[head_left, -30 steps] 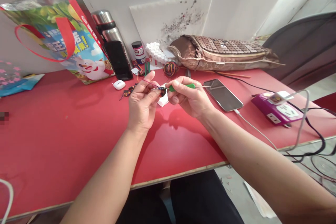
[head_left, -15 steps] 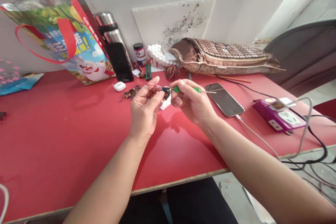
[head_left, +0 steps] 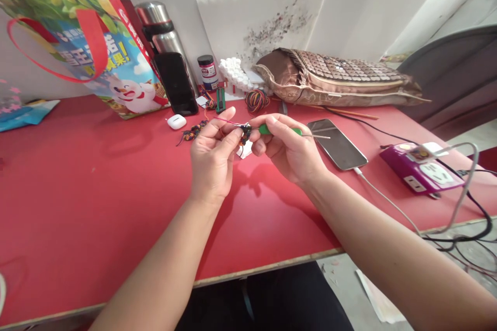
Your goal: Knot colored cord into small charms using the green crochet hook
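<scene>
My left hand (head_left: pixel 214 158) pinches a small dark multicoloured crochet piece (head_left: pixel 245 135) between thumb and fingers, and a strand of yarn runs over its raised index finger. In my right hand (head_left: pixel 289 147) is a crochet hook with a green grip (head_left: pixel 281 130); its metal tip meets the crochet piece. More crocheted work (head_left: pixel 194 130) lies on the table just left of my left hand. Behind my hands sits a ball of multicoloured yarn (head_left: pixel 257 101). A scrap of white paper (head_left: pixel 244 149) shows beneath the crochet piece.
On the red table (head_left: pixel 116 217) a printed bag (head_left: pixel 128 70), a steel flask (head_left: pixel 165 36) and a leaning black phone (head_left: pixel 176 85) stand at left, with a white earbud case (head_left: pixel 176 122). Rightward are a charging phone (head_left: pixel 337 145), a purple power strip (head_left: pixel 423 168) and a brown beaded cushion (head_left: pixel 341 77).
The view has shifted slightly. My hands stay together at the crochet piece, with the hook still at it; its green grip sits a little further right in the picture.
</scene>
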A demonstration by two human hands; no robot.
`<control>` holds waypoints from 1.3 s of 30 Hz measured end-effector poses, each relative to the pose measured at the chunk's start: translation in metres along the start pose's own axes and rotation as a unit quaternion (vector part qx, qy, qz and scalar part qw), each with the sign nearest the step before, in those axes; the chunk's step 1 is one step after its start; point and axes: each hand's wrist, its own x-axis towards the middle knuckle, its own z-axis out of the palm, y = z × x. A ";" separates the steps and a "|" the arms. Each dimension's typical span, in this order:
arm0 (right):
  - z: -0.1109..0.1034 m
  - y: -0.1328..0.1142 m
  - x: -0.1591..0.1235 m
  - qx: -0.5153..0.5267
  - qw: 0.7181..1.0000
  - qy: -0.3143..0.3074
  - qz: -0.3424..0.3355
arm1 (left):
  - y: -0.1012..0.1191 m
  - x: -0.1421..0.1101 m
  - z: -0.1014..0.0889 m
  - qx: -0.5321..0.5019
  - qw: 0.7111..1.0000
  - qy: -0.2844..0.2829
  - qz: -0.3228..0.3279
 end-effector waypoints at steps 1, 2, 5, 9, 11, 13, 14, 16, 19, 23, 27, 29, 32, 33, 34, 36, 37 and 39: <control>0.000 0.000 0.000 0.003 1.000 -0.004 0.001 | 0.000 0.000 0.000 0.000 1.000 -0.001 -0.001; 0.000 0.000 0.000 0.008 1.000 -0.009 0.001 | 0.000 0.000 0.000 -0.003 1.000 -0.001 -0.001; 0.000 0.000 0.000 0.028 0.999 -0.022 -0.001 | 0.000 0.001 0.000 -0.023 1.000 0.009 -0.001; 0.000 0.000 -0.001 0.025 1.000 -0.015 -0.002 | 0.002 0.000 0.002 -0.045 0.999 0.022 -0.012; 0.000 0.000 -0.002 0.011 1.000 -0.006 0.001 | 0.004 0.000 0.004 -0.052 0.998 0.029 -0.018; 0.000 0.000 -0.002 -0.001 1.000 0.000 0.002 | 0.006 0.000 0.005 -0.054 0.998 0.038 -0.024; 0.000 0.000 -0.002 -0.005 1.000 0.001 0.003 | 0.006 0.000 0.005 -0.054 0.997 0.042 -0.026; 0.000 0.000 -0.002 -0.007 1.000 0.003 0.003 | 0.007 0.000 0.005 -0.054 0.997 0.048 -0.028; 0.001 -0.001 -0.002 0.000 1.000 0.004 0.001 | 0.007 0.000 0.006 -0.051 0.997 0.050 -0.030; 0.001 -0.001 -0.002 0.003 1.000 0.007 -0.005 | 0.006 0.000 0.005 -0.045 0.997 0.056 -0.029; 0.001 -0.001 -0.003 -0.007 1.000 0.017 -0.003 | 0.006 0.001 0.004 -0.046 0.997 0.058 -0.027; 0.001 -0.001 -0.003 -0.002 1.000 0.019 -0.003 | 0.005 0.001 0.004 -0.046 0.997 0.061 -0.028; 0.001 -0.001 -0.003 0.000 1.000 0.018 -0.004 | 0.005 0.001 0.004 -0.048 0.996 0.066 -0.030; 0.001 -0.001 -0.003 -0.002 1.000 0.017 -0.004 | 0.005 0.001 0.004 -0.050 0.996 0.066 -0.031; 0.000 -0.001 -0.003 -0.005 1.000 0.017 -0.004 | 0.005 0.001 0.004 -0.051 0.996 0.065 -0.032; 0.000 -0.001 -0.002 -0.011 1.000 0.018 -0.005 | 0.005 0.001 0.005 -0.055 0.996 0.062 -0.034; 0.000 0.000 -0.002 -0.013 1.000 0.020 -0.005 | 0.005 0.001 0.005 -0.058 0.996 0.062 -0.035; 0.000 0.000 -0.002 -0.017 1.000 0.025 -0.006 | 0.005 0.001 0.005 -0.060 0.995 0.065 -0.036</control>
